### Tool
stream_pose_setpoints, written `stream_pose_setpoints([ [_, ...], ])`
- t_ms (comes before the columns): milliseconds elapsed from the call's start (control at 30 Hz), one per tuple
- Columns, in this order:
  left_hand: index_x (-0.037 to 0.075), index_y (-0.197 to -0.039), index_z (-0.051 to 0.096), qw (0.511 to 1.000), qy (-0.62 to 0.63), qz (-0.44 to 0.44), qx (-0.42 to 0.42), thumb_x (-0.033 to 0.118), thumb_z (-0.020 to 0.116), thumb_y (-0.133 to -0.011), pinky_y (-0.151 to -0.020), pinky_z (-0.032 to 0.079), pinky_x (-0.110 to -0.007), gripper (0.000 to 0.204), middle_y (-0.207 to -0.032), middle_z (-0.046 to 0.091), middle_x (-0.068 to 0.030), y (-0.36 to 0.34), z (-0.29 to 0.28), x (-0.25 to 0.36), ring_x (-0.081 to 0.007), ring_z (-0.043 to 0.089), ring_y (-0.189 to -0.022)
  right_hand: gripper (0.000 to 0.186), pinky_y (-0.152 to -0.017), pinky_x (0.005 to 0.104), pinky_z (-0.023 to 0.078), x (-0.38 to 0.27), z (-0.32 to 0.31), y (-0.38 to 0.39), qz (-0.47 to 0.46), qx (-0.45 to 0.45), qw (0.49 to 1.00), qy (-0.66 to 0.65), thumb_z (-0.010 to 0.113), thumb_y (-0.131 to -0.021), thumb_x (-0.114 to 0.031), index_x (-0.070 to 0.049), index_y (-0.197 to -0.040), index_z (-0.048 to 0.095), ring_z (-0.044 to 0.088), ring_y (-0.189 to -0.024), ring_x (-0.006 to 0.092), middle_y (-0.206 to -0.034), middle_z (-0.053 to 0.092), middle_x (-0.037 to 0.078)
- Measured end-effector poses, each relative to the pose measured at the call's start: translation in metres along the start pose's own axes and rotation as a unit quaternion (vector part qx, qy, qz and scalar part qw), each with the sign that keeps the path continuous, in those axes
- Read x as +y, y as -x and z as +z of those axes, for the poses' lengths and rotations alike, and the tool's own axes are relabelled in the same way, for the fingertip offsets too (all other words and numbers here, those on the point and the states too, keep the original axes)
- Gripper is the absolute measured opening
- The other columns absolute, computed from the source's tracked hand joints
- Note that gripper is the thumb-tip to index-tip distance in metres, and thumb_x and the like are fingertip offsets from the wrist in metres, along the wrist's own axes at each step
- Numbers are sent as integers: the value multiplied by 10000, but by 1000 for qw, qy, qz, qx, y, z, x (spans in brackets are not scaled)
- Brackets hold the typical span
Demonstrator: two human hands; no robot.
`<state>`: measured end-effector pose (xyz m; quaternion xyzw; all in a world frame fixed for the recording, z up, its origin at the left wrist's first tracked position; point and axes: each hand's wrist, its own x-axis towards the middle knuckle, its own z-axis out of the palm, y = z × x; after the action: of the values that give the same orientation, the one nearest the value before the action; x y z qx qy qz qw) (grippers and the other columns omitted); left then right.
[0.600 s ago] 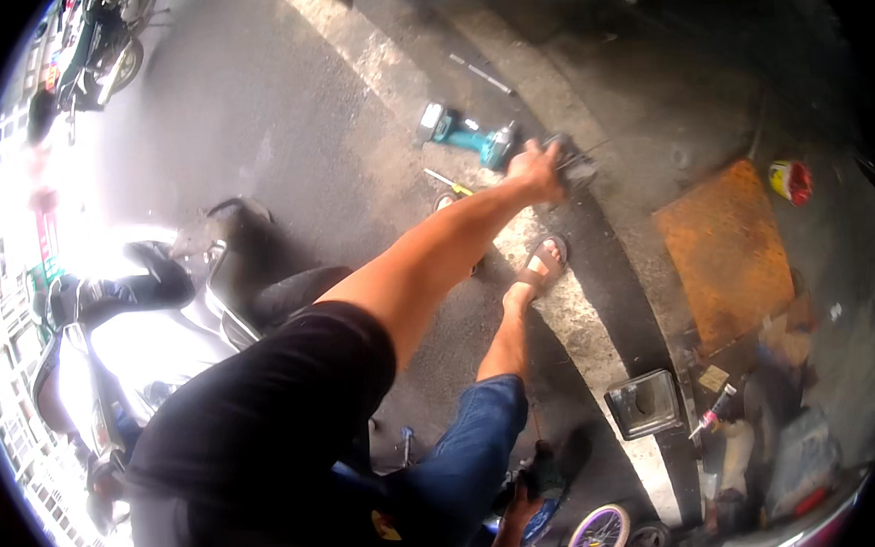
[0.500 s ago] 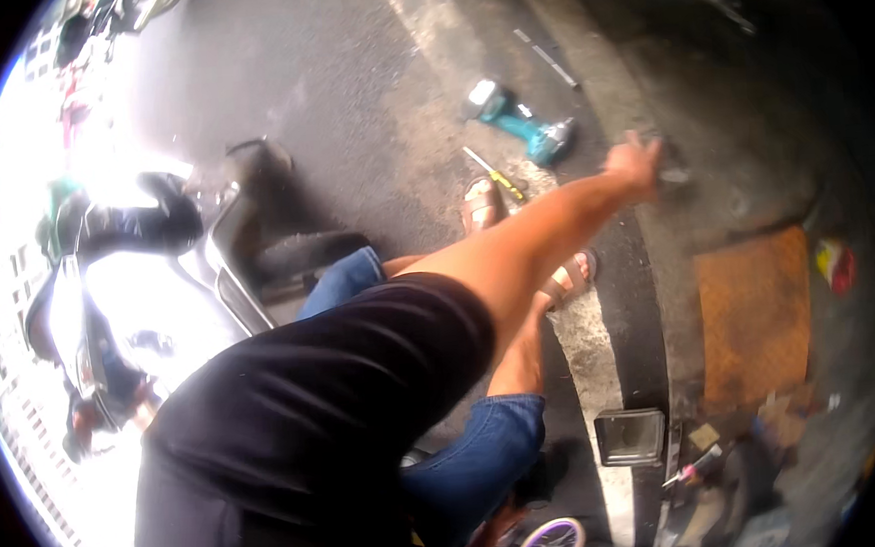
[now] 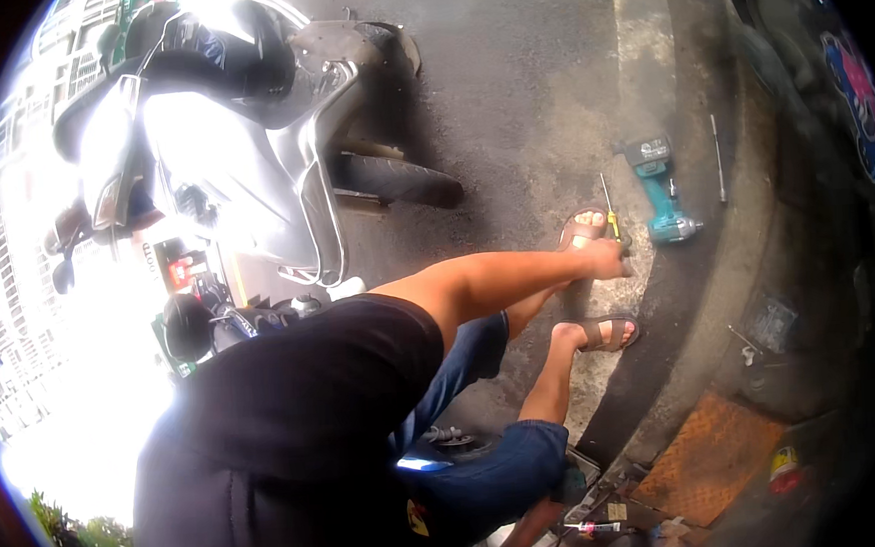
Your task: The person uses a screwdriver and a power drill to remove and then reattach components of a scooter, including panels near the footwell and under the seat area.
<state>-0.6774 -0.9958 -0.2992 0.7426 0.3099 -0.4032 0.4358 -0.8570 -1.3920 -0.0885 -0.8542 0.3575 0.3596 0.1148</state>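
Observation:
My left hand (image 3: pixel 607 260) is low over the pavement beside my sandalled foot (image 3: pixel 585 226), its fingers curled in. What they hold, if anything, is hidden. Right by that hand is the handle end of a screwdriver (image 3: pixel 613 225) with a yellow handle and thin shaft, lying on the ground. A teal cordless impact driver (image 3: pixel 667 214) with a black battery lies just to its right. Farther right, a long thin metal rod (image 3: pixel 718 159) rests near the curb. My right forearm (image 3: pixel 529 535) shows at the lower edge beside my knee; its fingers are hidden.
A silver motor scooter (image 3: pixel 200 158) stands at upper left. A rusty orange plate (image 3: pixel 709 457) lies at lower right, beside a small red-and-yellow container (image 3: pixel 784 470). Near it are a white-and-pink tube (image 3: pixel 593 528) and a clear plastic bag (image 3: pixel 769 323). The curb (image 3: pixel 724 286) curves down the right side.
My left hand has drawn back from the curb side to the screwdriver's handle end. The view has turned, bringing more of the scooter in. The impact driver and screwdriver still lie side by side.

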Motion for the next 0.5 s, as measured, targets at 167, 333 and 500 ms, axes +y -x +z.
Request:
stream_pose_setpoints([
  [167,34,-1096,653,924,246,-196,218,323,655,-795,-804,523,-363,417,-1028,674,-163,93,-132,-163,-251,662,-919,501,-803,434,473,-28,-52,-62,-15,-44,999,13,702,-745,-249,122,-1024,512,591,-862,351,-963,602,254],
  [333,-2,-1140,591,793,489,-174,321,187,669,-828,-599,494,-300,373,-847,664,-87,169,-186,-243,-171,621,-707,376,-621,347,499,-112,-88,-74,-46,-95,981,-166,604,-784,-8,22,-1112,422,573,-666,202,-909,576,135],
  [500,25,-1138,551,701,619,-190,300,169,631,-863,-433,356,-228,321,-702,570,-10,198,-240,-222,-77,477,-525,321,-747,354,465,-227,-116,3,-151,-136,977,-61,627,-780,-42,42,-1068,512,564,-793,211,-939,583,123],
])
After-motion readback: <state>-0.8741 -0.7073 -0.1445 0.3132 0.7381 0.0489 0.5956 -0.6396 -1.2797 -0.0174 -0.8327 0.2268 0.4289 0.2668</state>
